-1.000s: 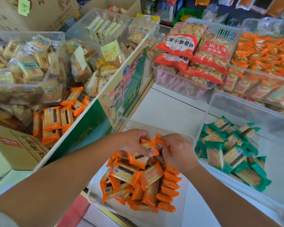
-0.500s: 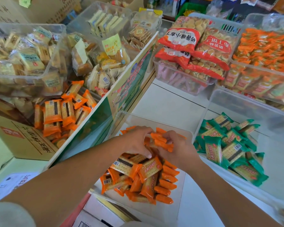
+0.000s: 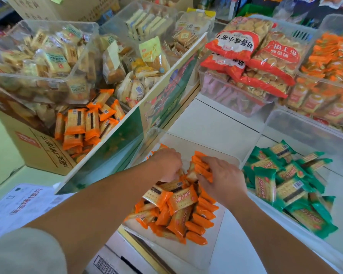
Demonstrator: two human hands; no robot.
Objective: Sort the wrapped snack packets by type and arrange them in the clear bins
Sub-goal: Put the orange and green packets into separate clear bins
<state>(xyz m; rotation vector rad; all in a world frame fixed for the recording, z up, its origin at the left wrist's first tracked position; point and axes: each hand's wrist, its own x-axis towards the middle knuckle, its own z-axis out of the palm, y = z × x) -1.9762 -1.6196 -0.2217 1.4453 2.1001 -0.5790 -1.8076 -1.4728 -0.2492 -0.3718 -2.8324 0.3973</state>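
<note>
Inside bin [image 3: 186,144], I log right hand [image 3: 224,180] pinching an orange stack [image 3: 201,167], long axes 10-to-4. Left hand [image 3: 165,166] at its 9 o'clock curls down; its grip I cannot tell. Row [image 3: 203,216] lies at 6, nearer right hand.

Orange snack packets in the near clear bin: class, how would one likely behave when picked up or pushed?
Probably light: the right hand grips several orange snack packets at once. Likely stiff, since each flat wrapper shows a square cracker, which may break if squeezed. The glossy film probably slides easily; the pile in the clear bin lies loose and tilted.
</note>
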